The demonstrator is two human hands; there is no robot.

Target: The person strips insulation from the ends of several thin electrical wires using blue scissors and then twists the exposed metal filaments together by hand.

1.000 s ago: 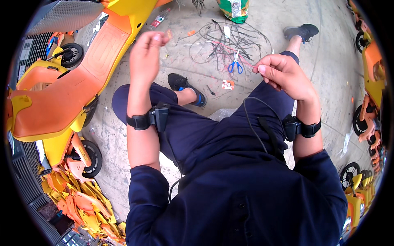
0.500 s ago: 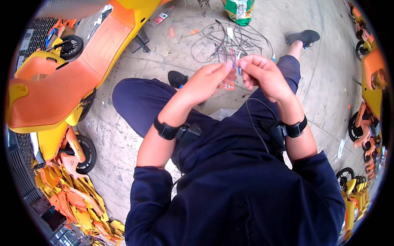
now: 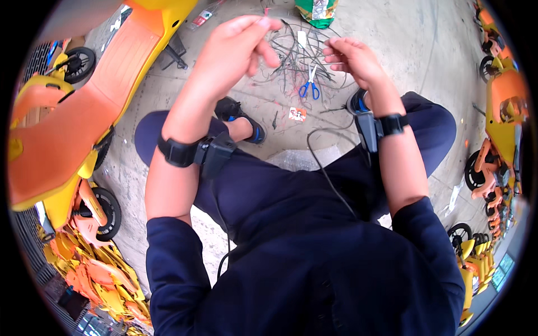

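I sit on the floor with both hands raised over a tangle of thin dark wires (image 3: pixel 294 53). My left hand (image 3: pixel 238 47) is lifted high, with thumb and forefinger pinched together on what looks like a thin wire strand. My right hand (image 3: pixel 356 59) is a hand's width to its right, its fingertips also pinched on a fine strand. Blue-handled scissors (image 3: pixel 308 88) lie on the concrete just below the tangle, between my hands. A small red and white packet (image 3: pixel 297 114) lies nearer to me. Both wrists wear black bands with small devices.
A big orange and yellow ride-on toy (image 3: pixel 78 112) fills the left side. Orange plastic parts (image 3: pixel 95 274) are stacked at lower left. More orange and yellow ride-on toys (image 3: pixel 504 106) line the right edge. A green bag (image 3: pixel 316 11) stands beyond the wires.
Half a second ago my hands were together over the wires. They have now drawn apart, the left rising up and to the left.
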